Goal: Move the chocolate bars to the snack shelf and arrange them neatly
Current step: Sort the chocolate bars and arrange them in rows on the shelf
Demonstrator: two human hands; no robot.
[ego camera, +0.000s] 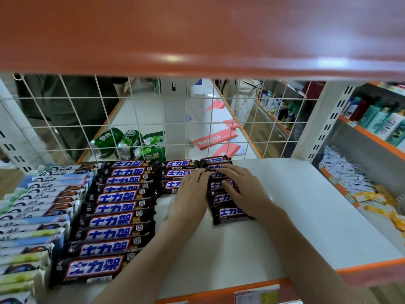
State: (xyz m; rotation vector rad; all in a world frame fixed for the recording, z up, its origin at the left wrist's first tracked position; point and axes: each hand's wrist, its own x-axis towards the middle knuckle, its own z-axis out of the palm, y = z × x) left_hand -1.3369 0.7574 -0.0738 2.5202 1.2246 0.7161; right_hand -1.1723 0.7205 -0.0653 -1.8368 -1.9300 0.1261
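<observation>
Dark brown chocolate bars with blue-and-white labels lie on the white snack shelf (pixel 295 211). A long full column of bars (pixel 114 220) runs from the back to the front edge at left of centre. A short middle column (pixel 175 172) of three bars sits at the back. A third column of smaller bars (pixel 230 212) lies right of it. My left hand (pixel 190 191) rests flat on the middle column's right ends. My right hand (pixel 243 191) lies flat with spread fingers on the third column.
Blue, white and green wafer packs (pixel 37 216) fill the shelf's left side. A white wire grid (pixel 197 119) backs the shelf, with green cans (pixel 127 143) and red notebooks (pixel 214 139) behind it. An orange shelf (pixel 197 40) hangs overhead. Bottles (pixel 377 119) and small sachets stand on shelves to the right.
</observation>
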